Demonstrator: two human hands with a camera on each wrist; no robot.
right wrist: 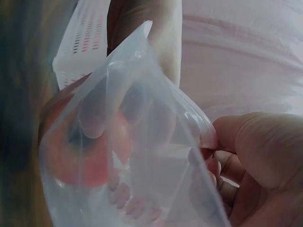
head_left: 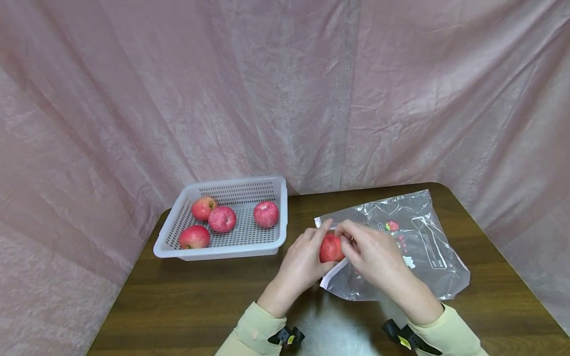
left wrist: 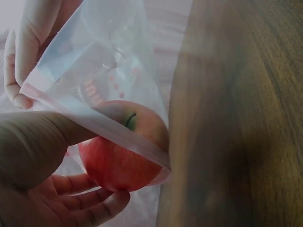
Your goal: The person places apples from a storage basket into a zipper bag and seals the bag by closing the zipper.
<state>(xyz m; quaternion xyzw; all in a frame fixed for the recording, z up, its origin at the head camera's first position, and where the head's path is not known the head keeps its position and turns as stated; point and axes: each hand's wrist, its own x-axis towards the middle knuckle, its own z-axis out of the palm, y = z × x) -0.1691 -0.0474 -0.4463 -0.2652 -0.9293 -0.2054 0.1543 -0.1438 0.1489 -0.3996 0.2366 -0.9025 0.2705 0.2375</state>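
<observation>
A red apple (left wrist: 120,165) sits in the mouth of a clear zip bag (head_left: 427,242) with a strawberry print. My left hand (head_left: 304,259) grips it from the left, thumb over the top near the stem and fingers below. In the left wrist view the bag's white zip edge (left wrist: 102,124) crosses over the thumb and the apple. My right hand (head_left: 376,252) pinches the opposite part of that rim and lifts it, as the right wrist view shows with the bag's film (right wrist: 142,142) stretched from the fingers. The apple's lower part is hidden in the head view.
A white slotted basket (head_left: 220,254) stands to the left on the brown wooden table (head_left: 200,296), with several apples (head_left: 221,219) inside. The flat body of the bag spreads to the right. A pink curtain (head_left: 267,89) hangs behind the table.
</observation>
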